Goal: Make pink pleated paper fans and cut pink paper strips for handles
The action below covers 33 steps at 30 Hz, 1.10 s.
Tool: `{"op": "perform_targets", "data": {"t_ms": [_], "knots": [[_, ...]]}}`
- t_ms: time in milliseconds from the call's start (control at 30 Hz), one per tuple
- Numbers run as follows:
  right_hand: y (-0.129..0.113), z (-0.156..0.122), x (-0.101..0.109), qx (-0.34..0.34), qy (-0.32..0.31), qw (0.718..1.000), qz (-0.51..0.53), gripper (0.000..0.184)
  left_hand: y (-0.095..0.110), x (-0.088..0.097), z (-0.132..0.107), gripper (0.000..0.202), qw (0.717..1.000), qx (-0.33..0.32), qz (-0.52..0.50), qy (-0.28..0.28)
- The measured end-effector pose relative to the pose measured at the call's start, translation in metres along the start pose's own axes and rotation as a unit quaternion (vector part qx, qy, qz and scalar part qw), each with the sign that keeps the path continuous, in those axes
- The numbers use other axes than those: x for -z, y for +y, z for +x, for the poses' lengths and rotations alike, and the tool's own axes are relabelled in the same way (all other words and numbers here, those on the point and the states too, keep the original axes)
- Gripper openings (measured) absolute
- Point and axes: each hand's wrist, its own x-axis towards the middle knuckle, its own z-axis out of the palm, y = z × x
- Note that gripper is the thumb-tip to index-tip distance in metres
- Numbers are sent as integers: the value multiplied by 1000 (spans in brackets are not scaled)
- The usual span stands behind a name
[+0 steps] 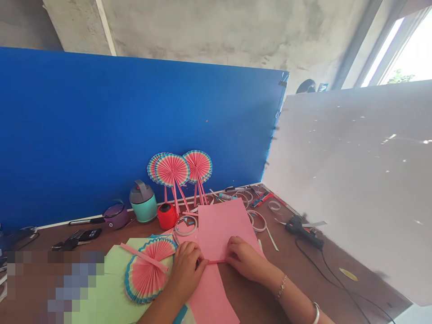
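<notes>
A pink sheet of paper (222, 227) stands tilted up before me, a narrow fold running along its near edge. My left hand (186, 264) pinches that folded edge at its left end, while the fingers of my right hand (243, 256) are closed on the right end. Beneath lies another pink sheet (212, 294), partly covered. Left of my left hand, a round pleated paper fan (146, 279) in pink, cream and blue rests on light green paper (111, 265). A pink paper strip (145, 257) lies across the fan.
Several finished fans (173, 170) lean against the blue partition (101, 126). Before it stand a teal container (144, 208), a purple one (115, 216) and a red one (167, 216). Tape rolls (259, 221) lie behind the sheet; a corded glue gun (305, 231) is at right.
</notes>
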Motion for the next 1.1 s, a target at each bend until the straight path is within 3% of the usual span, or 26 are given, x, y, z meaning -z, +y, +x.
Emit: {"op": "perform_targets", "data": {"t_ms": [500,933,1000,1100], "knots": [[16,5,0,-48,2,998,43,16,-6,-9,3,13,999,39,-12,7],[9,8,4,-118,9,993,-8,11,5,-6,3,9,997,22,80,-4],[8,9,5,-135,6,991,-20,13,6,-5,3,22,996,-3,89,-6],[6,10,6,-169,3,985,-42,20,6,-5,3,48,989,-91,113,-32]]}}
